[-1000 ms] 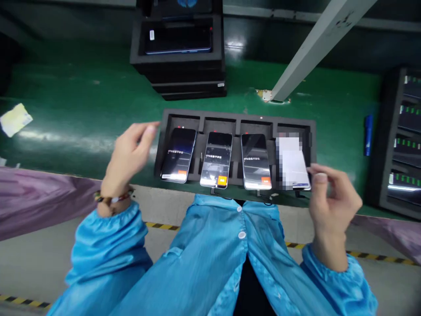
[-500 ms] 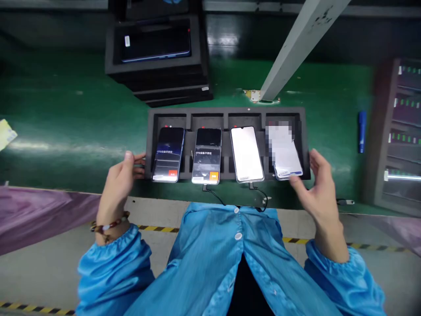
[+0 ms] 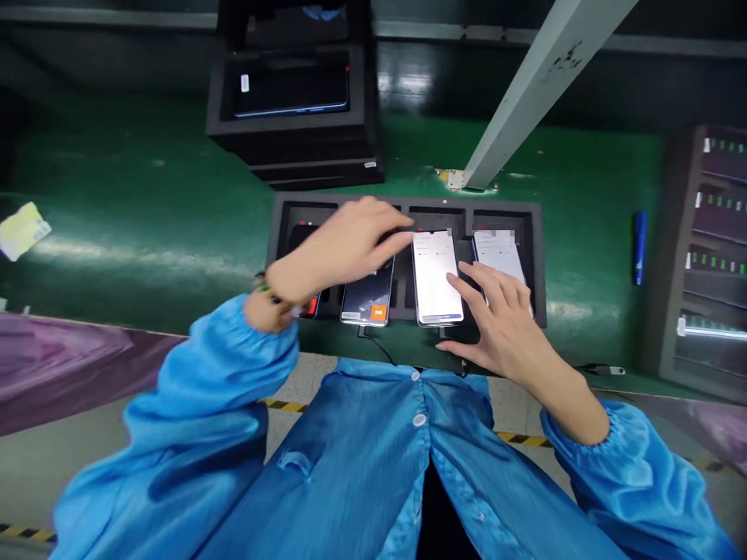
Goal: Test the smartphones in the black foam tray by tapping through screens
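A black foam tray (image 3: 537, 257) holds several phones side by side. My left hand (image 3: 350, 243) reaches over the two left phones, fingers apart near the top left corner of the white-screened third phone (image 3: 436, 276). My right hand (image 3: 496, 315) is spread over the lower right of that phone and covers part of the rightmost phone (image 3: 503, 253). The second phone (image 3: 366, 299) shows a dark screen with an orange button. The leftmost phone (image 3: 312, 307) is mostly hidden under my left wrist. Black cables run from the second and third phones' lower ends.
Stacked black trays with a phone (image 3: 292, 89) stand behind. A grey metal post (image 3: 525, 93) rises behind the tray. At the right are a blue marker (image 3: 640, 247), a loose cable plug (image 3: 612, 371) and a dark rack (image 3: 671, 264). A yellow packet (image 3: 23, 232) lies left.
My left hand has left the tray's left end and moved right over the phones. My right hand has moved left from the tray's right end. The third phone's blank screen now shows faint text.
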The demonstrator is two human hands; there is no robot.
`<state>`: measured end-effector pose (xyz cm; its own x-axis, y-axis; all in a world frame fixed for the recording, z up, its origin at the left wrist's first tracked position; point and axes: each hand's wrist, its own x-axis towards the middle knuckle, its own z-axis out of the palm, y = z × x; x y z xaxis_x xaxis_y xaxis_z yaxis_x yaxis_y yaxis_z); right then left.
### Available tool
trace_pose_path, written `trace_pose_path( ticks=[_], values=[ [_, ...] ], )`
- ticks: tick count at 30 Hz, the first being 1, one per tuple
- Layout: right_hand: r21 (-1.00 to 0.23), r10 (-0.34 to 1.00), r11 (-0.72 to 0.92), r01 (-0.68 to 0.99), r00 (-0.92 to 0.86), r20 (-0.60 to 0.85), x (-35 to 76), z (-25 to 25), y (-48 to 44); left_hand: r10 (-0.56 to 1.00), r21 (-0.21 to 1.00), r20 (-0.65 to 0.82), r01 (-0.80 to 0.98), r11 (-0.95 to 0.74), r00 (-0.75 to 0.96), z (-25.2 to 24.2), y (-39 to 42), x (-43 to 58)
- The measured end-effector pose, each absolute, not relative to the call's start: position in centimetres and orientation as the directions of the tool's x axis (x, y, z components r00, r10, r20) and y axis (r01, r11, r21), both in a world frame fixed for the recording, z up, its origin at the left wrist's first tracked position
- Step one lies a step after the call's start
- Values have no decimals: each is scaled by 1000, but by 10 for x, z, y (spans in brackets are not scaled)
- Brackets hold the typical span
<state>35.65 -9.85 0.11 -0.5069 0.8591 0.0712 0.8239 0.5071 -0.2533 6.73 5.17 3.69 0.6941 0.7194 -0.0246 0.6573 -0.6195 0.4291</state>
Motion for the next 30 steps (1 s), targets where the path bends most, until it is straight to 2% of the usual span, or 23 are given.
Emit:
trace_pose_path(
  ticks=[4, 10, 13, 16, 18, 23, 30],
  values=[
    [-249, 855, 516, 820, -509, 96, 349, 1, -100, 610, 365, -138, 612, -701, 780, 14, 84, 137],
    [-285, 887, 458, 842, -456, 79, 342, 2, -93, 622, 439, -175, 626, -645, 763, 5, 93, 153],
    [-354, 902, 429, 831, -413, 123, 362, 1, -102, 633, 429, -132, 620, -657, 763, 14, 81, 140],
    [-438, 927, 337, 833, -211, 311, 399, -6, -126, 669, 383, -17, 623, -682, 743, 24, 51, 118],
    [-451, 917, 279, 848, -95, 388, 421, -13, -143, 650, 396, 13, 593, -701, 760, 28, 25, 103],
    [-415, 925, 251, 874, -90, 370, 436, -27, -164, 590, 378, 27, 538, -753, 807, 27, -28, 90],
    [-503, 932, 194, 842, 1, 362, 440, -32, -161, 570, 340, 25, 529, -777, 821, 16, -55, 104]
  ],
)
